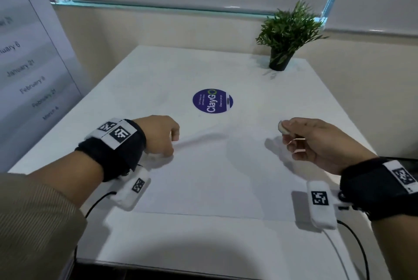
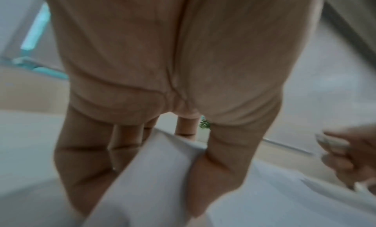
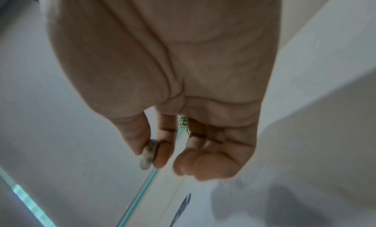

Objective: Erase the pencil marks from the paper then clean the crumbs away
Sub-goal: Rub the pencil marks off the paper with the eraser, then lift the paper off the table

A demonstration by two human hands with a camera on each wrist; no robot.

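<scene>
A white sheet of paper lies flat on the white bench, near the front edge. The left hand is at the paper's left edge. In the left wrist view its fingers and thumb are curled onto the edge of the sheet and pinch it, and that edge is lifted a little off the bench. The right hand hangs above the right side of the paper and does not touch it. Its thumb and first finger are closed on a small, round, grey-white eraser, which looks dirty in the right wrist view. The other fingers of that hand are curled loosely under the palm. No pencil marks or crumbs can be made out on the paper; it is too pale and blurry to tell. Past the paper, a round purple sticker sits flat on the bench. A little green plant in a black pot stands at the far right corner. Both wrists wear black bands with white boxes and black cords.
</scene>
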